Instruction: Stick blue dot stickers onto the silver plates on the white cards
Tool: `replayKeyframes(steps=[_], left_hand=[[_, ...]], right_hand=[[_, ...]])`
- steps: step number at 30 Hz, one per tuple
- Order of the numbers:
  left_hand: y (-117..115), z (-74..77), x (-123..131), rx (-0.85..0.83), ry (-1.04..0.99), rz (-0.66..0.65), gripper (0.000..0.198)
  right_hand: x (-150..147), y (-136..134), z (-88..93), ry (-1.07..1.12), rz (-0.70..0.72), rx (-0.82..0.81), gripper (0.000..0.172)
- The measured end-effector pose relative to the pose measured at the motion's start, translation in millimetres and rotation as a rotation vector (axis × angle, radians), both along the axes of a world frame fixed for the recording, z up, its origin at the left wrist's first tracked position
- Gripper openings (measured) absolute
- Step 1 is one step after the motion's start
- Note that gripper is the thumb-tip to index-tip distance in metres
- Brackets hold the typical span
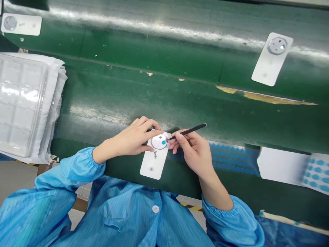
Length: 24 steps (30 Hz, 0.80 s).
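A white rectangular plate (153, 160) lies at the near edge of the green conveyor belt (159, 89). A round metal part (158, 142) with a small blue dot sits on its top end. My left hand (133, 139) pinches that round part between thumb and fingers. My right hand (191, 147) grips a thin black tool (191, 129) like a pen, its tip touching the blue dot.
Two more white plates with round metal parts lie on the belt, one far right (271, 59) and one far left (21, 24). A stack of clear plastic trays (24, 103) stands at the left. Sheets of blue dot stickers (232, 158) lie right of my hands.
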State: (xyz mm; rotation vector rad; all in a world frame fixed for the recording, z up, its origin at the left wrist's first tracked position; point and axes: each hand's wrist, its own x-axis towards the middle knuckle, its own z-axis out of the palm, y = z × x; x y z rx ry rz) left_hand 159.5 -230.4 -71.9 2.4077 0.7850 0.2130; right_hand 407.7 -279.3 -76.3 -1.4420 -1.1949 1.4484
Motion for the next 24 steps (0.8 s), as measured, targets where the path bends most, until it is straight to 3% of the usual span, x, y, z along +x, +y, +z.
replayKeyframes(steps=[8,24], left_hand=[[-1.8,0.7,0.5,0.008,0.008,0.017,0.055],[-2.5,1.9,2.4,-0.013,0.003,0.037,0.055]], right_hand=[[-3.6,-2.0,1.2,0.033,-0.086,-0.014,0.040],[-5.7,-2.5,4.5,-0.018,-0.072,0.008,0.038]])
